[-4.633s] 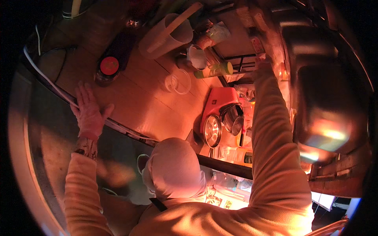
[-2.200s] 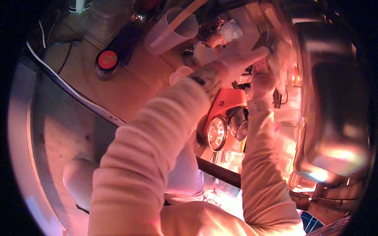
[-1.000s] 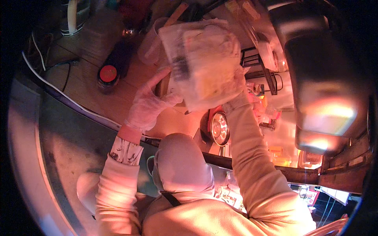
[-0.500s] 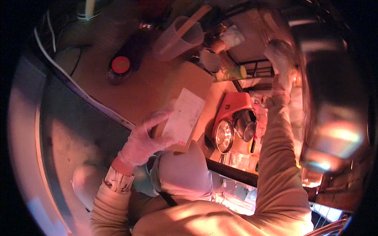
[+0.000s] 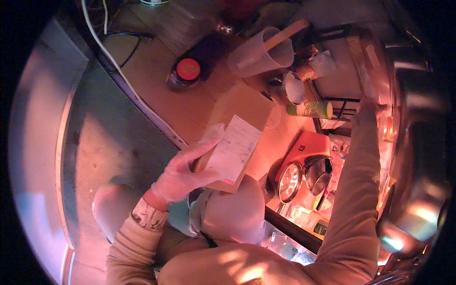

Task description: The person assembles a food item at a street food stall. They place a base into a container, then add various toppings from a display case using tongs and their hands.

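Note:
My left hand [image 5: 185, 173], in a clear thin glove, grips the near end of a brown cardboard box [image 5: 247, 100]. Its thumb and fingers are spread around the box edges. A white printed label [image 5: 236, 151] covers part of the upper face, and the box is tilted above my knee [image 5: 232, 209]. My right arm [image 5: 354, 185], in a tan sleeve, stretches far forward along the right side. Beyond the cuff my right hand [image 5: 373, 90] is blurred and mostly hidden near a dark wire rack [image 5: 346, 107], so its fingers cannot be made out.
Right of the box stand an orange-red appliance [image 5: 311, 145] and shiny metal bowls [image 5: 290, 183]. Farther off are a green-yellow tube [image 5: 311, 110], a white cup [image 5: 294, 88], a clear jug [image 5: 259, 54] holding a flat stick, and a red-capped bottle [image 5: 188, 70]. A white cable [image 5: 126, 83] runs along the left.
The whole view has shifted, so things sit farther right and mostly lower. My left hand still holds the box. My right hand, clearer before, is now largely hidden beyond the sleeve.

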